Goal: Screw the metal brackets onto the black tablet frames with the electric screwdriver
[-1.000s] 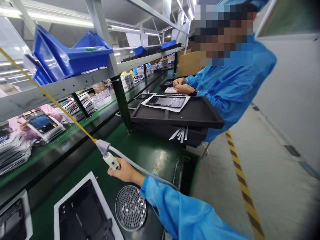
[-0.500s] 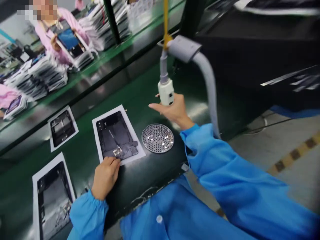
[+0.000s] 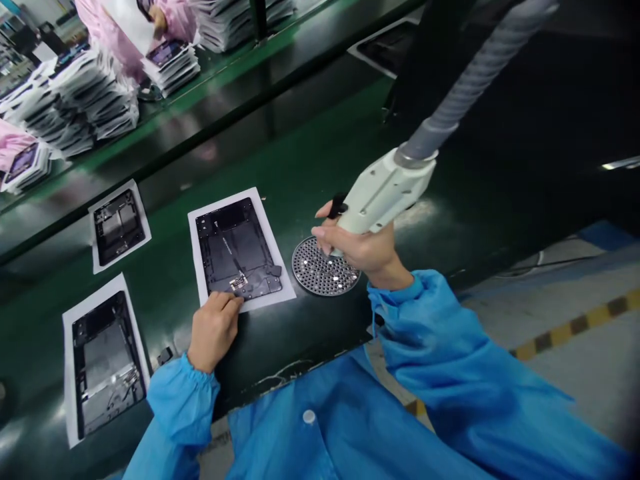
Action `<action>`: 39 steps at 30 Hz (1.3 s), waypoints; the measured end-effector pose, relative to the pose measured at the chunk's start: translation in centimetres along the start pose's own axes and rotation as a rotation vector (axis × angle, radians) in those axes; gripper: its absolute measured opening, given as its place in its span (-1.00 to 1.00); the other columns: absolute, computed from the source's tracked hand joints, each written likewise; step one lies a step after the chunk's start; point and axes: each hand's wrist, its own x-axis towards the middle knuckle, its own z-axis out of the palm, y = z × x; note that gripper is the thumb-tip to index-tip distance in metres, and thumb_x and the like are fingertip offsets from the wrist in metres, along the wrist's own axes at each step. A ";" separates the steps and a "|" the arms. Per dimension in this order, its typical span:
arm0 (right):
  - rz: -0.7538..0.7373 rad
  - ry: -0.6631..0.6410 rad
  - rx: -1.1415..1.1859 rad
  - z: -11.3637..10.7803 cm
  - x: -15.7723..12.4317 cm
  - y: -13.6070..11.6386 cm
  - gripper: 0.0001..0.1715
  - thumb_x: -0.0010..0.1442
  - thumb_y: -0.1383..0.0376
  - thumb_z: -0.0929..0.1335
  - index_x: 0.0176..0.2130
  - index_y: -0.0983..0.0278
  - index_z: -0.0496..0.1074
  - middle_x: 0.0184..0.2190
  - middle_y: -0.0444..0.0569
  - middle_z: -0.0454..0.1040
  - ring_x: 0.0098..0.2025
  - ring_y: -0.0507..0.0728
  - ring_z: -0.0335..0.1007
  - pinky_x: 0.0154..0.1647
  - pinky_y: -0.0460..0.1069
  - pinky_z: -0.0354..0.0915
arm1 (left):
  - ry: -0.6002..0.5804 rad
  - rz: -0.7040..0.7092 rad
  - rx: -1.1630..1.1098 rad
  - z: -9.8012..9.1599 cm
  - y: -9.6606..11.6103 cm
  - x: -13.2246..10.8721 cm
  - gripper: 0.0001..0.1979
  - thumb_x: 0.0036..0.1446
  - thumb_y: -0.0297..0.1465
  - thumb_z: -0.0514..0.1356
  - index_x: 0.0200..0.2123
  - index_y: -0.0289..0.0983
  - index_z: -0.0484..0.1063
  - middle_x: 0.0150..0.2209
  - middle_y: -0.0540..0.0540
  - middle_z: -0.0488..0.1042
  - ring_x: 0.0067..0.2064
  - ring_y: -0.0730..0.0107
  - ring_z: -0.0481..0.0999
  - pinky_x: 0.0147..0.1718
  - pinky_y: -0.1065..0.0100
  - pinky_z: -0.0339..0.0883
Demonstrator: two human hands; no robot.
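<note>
My left hand [image 3: 214,330], fingers curled together, grips the near edge of a black tablet housing [image 3: 233,243] that lies on a white sheet [image 3: 273,301]. A thin cable and a small metallic part show inside the housing. My right hand [image 3: 367,252] is wrapped round a white electric screwdriver [image 3: 385,190] with a ribbed grey hose [image 3: 493,60]. The tool is tilted, and its lower end is over a round perforated screw tray [image 3: 325,283]. Small shiny pieces sit in the tray's holes. My hand hides part of the tray and the tool's tip.
Two more tablet housings lie to the left, one near [image 3: 105,363] and one farther off [image 3: 119,227]. A small black piece [image 3: 164,356] is beside my left sleeve. Across the bench, a person in pink sleeves [image 3: 180,20] works among stacked sheets [image 3: 95,93]. Another housing [image 3: 387,47] lies at the back.
My right hand was open round the hanging screwdriver; now it has closed on it and brought it down, tilted, to the screw tray. My left hand stays at the housing's edge.
</note>
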 end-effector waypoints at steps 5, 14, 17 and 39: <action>0.028 0.018 -0.025 0.3 -0.5 0.6 -0.75 -0.05 0.38 0.45 -0.30 0.26 0.40 -0.72 -0.27 0.35 -0.69 0.01 0.29 -0.62 -0.03 0.29 | 0.024 -0.001 -0.021 0.2 0.1 -0.2 -0.81 0.29 -0.46 0.07 -0.18 -0.29 0.50 -0.24 -0.11 0.53 -0.23 0.31 0.45 -0.33 0.33 0.36; -0.017 0.013 -0.077 0.1 -0.8 0.6 -0.75 -0.04 0.39 0.44 -0.28 0.24 0.40 -0.72 -0.26 0.37 -0.70 0.01 0.29 -0.62 -0.03 0.30 | 0.032 -0.011 -0.083 0.5 0.3 -0.3 -0.83 0.28 -0.47 0.08 -0.17 -0.30 0.48 -0.23 -0.11 0.52 -0.22 0.29 0.42 -0.31 0.32 0.35; -0.005 0.025 -0.101 0.1 -0.8 0.6 -0.76 -0.06 0.39 0.45 -0.31 0.23 0.40 -0.73 -0.26 0.36 -0.70 0.02 0.29 -0.61 -0.02 0.31 | 0.041 -0.011 -0.089 0.5 0.4 -0.3 -0.83 0.28 -0.47 0.08 -0.17 -0.30 0.48 -0.24 -0.11 0.52 -0.22 0.28 0.42 -0.31 0.31 0.36; -0.035 0.056 -0.104 0.8 -0.8 -0.2 -0.77 -0.10 0.49 0.44 -0.36 0.26 0.46 -0.72 -0.19 0.38 -0.70 0.02 0.28 -0.61 0.00 0.27 | -0.146 -0.288 -0.388 -1.4 0.0 2.2 -0.83 0.27 -0.39 0.12 -0.18 -0.25 0.52 -0.25 -0.08 0.55 -0.20 0.32 0.53 -0.19 0.30 0.40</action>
